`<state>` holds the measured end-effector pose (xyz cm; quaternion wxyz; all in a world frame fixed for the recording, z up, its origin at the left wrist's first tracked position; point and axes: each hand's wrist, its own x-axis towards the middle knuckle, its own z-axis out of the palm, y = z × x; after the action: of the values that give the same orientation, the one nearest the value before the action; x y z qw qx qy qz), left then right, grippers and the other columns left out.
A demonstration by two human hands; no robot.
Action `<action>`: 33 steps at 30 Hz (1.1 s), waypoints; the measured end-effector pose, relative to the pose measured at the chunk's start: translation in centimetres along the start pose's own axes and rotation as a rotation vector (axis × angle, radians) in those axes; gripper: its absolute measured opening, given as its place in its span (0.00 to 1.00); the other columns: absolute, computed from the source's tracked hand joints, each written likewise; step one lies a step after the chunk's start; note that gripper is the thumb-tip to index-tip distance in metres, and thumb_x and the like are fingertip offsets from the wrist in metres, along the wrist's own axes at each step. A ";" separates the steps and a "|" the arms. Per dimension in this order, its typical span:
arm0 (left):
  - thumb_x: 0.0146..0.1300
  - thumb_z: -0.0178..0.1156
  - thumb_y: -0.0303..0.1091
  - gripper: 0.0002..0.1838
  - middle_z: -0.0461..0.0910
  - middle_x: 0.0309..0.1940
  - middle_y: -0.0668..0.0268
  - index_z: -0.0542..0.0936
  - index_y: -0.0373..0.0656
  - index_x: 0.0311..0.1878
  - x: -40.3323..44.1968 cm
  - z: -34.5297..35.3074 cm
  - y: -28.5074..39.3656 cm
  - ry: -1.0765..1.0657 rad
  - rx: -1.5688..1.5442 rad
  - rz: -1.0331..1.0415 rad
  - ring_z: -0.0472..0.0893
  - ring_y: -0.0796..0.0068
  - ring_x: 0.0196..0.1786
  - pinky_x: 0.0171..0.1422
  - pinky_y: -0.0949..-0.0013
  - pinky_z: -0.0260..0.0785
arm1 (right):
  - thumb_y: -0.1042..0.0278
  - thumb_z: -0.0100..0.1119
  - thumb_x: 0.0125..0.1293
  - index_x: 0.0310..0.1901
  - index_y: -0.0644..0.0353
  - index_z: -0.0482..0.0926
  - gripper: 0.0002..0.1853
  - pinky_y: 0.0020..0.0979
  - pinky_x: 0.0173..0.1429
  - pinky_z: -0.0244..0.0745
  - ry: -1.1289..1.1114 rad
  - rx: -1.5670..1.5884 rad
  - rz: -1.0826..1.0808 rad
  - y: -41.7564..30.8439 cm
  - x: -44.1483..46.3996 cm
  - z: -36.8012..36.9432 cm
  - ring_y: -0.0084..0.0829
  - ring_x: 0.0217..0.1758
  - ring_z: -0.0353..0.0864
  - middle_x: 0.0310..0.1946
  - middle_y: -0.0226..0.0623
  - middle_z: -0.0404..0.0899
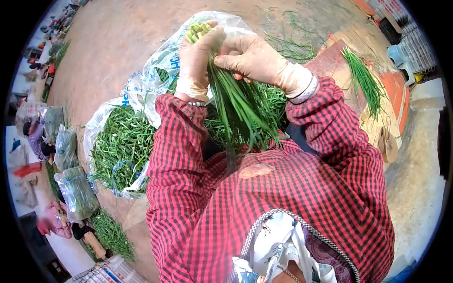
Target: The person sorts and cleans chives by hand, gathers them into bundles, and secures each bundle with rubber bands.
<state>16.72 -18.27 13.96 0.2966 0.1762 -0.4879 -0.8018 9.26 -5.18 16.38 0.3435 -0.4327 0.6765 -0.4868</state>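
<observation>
My left hand [196,56], in a pale glove, is closed round a bunch of garlic chives [240,104]. The pale cut ends of the stems stick out above the fist, and long flat leaves hang toward my lap. My right hand [259,61], gloved too, pinches leaves just below the left fist; its fingertips are partly hidden. Beneath both hands, an open clear plastic bag [153,75] with blue print holds loose cut greens [123,146]. A small tan scrap [256,170] lies on the red checked apron.
To the right, a smaller bunch of greens [365,82] lies on a flat board [330,59]. A sandal [388,145] is beside it. Loose leaves [295,45] are scattered ahead. At left stand filled plastic bags [78,193], a heap of greens [111,233] and other people.
</observation>
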 end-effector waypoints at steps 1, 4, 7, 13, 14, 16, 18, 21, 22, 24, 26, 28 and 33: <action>0.59 0.66 0.25 0.12 0.81 0.32 0.68 0.80 0.40 0.46 -0.3 0.1 0.1 -0.001 0.001 -0.001 0.80 0.78 0.32 0.35 0.75 0.74 | 0.58 0.63 0.66 0.38 0.61 0.79 0.13 0.23 0.23 0.68 0.002 0.001 0.000 -0.2 -0.1 -0.2 0.17 0.20 0.73 0.19 0.26 0.74; 0.62 0.64 0.28 0.13 0.81 0.38 0.67 0.80 0.38 0.50 -0.9 0.1 0.2 -0.140 0.126 0.079 0.80 0.77 0.36 0.43 0.73 0.75 | 0.59 0.63 0.63 0.34 0.60 0.79 0.12 0.19 0.23 0.67 -0.100 0.161 0.094 0.1 -0.4 -1.0 0.16 0.20 0.73 0.19 0.25 0.74; 0.63 0.65 0.29 0.13 0.81 0.38 0.70 0.80 0.39 0.50 -1.3 -0.4 0.2 -0.258 0.270 0.115 0.79 0.80 0.37 0.45 0.75 0.73 | 0.59 0.63 0.62 0.32 0.60 0.79 0.12 0.20 0.24 0.69 -0.147 0.049 0.087 0.4 -0.8 -1.8 0.16 0.21 0.74 0.20 0.25 0.75; 0.65 0.65 0.35 0.14 0.82 0.41 0.70 0.80 0.41 0.50 -1.8 -1.7 0.2 -0.373 0.341 0.033 0.80 0.81 0.42 0.49 0.75 0.73 | 0.55 0.58 0.59 0.35 0.57 0.81 0.13 0.42 0.38 0.77 0.002 -0.611 -0.323 1.9 -1.2 -1.6 0.47 0.29 0.81 0.27 0.47 0.81; 0.66 0.64 0.36 0.14 0.82 0.42 0.70 0.80 0.41 0.50 -1.8 -2.0 0.3 -0.384 0.363 -0.026 0.80 0.81 0.42 0.49 0.75 0.73 | 0.56 0.56 0.60 0.35 0.56 0.80 0.12 0.43 0.38 0.77 0.061 -0.686 -0.329 1.8 -1.3 -1.2 0.47 0.29 0.82 0.26 0.46 0.81; 0.66 0.64 0.37 0.14 0.82 0.41 0.70 0.80 0.41 0.51 -2.1 -2.1 0.4 -0.368 0.301 -0.094 0.80 0.81 0.42 0.48 0.75 0.74 | 0.57 0.54 0.63 0.36 0.54 0.79 0.11 0.47 0.37 0.76 0.164 -0.776 -0.367 2.0 -1.5 -0.6 0.48 0.30 0.82 0.25 0.45 0.81; 0.65 0.65 0.38 0.14 0.81 0.34 0.70 0.79 0.40 0.48 -2.6 -1.9 0.5 -0.314 0.166 -0.218 0.80 0.81 0.34 0.39 0.77 0.73 | 0.56 0.54 0.63 0.37 0.54 0.79 0.11 0.48 0.36 0.76 0.260 -0.815 -0.406 2.7 -1.1 -0.8 0.48 0.30 0.82 0.24 0.45 0.81; 0.66 0.64 0.40 0.18 0.79 0.30 0.69 0.77 0.40 0.53 -2.7 -2.4 -0.3 -0.329 0.180 -0.271 0.78 0.79 0.31 0.33 0.77 0.71 | 0.56 0.54 0.64 0.39 0.52 0.79 0.11 0.48 0.34 0.76 0.353 -0.852 -0.445 3.9 -0.4 -2.4 0.48 0.29 0.82 0.25 0.45 0.81; 0.66 0.64 0.41 0.19 0.79 0.30 0.68 0.77 0.39 0.53 -2.7 -2.3 -0.1 -0.309 0.185 -0.245 0.78 0.79 0.30 0.33 0.77 0.71 | 0.57 0.54 0.64 0.39 0.52 0.79 0.10 0.49 0.34 0.76 0.405 -0.886 -0.386 4.1 -0.1 -3.0 0.49 0.29 0.82 0.25 0.44 0.81; 0.65 0.64 0.42 0.21 0.78 0.29 0.68 0.76 0.39 0.55 -2.4 -2.3 0.3 -0.289 0.159 -0.201 0.78 0.78 0.30 0.33 0.76 0.71 | 0.54 0.61 0.65 0.49 0.51 0.79 0.15 0.41 0.44 0.79 0.274 -0.957 -0.033 4.3 -0.4 -4.9 0.44 0.41 0.84 0.36 0.44 0.84; 0.65 0.64 0.42 0.21 0.79 0.30 0.67 0.76 0.39 0.56 -1.9 -2.3 0.8 -0.264 0.114 -0.199 0.80 0.76 0.31 0.36 0.73 0.74 | 0.46 0.60 0.63 0.56 0.56 0.75 0.27 0.40 0.55 0.74 0.204 -0.640 -0.118 7.0 -0.7 -4.6 0.45 0.52 0.79 0.46 0.50 0.80; 0.65 0.64 0.42 0.21 0.79 0.30 0.66 0.76 0.39 0.55 -1.5 -1.4 1.3 -0.251 0.087 -0.201 0.80 0.75 0.32 0.38 0.71 0.75 | 0.28 0.62 0.56 0.72 0.68 0.56 0.56 0.38 0.76 0.56 -0.041 -0.022 -0.120 8.3 -0.3 -4.2 0.46 0.74 0.59 0.69 0.58 0.60; 0.58 0.70 0.45 0.25 0.77 0.43 0.67 0.76 0.41 0.53 -1.2 4.6 0.6 -0.058 -0.127 0.003 0.78 0.71 0.49 0.57 0.63 0.74 | 0.54 0.77 0.53 0.78 0.49 0.40 0.61 0.38 0.79 0.47 0.049 0.545 -0.351 5.2 -2.0 2.5 0.36 0.79 0.46 0.76 0.41 0.48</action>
<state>15.17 -14.53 16.60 0.2941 0.1332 -0.4447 -0.8355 10.92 -3.44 10.74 0.3414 -0.4230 0.4443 -0.7121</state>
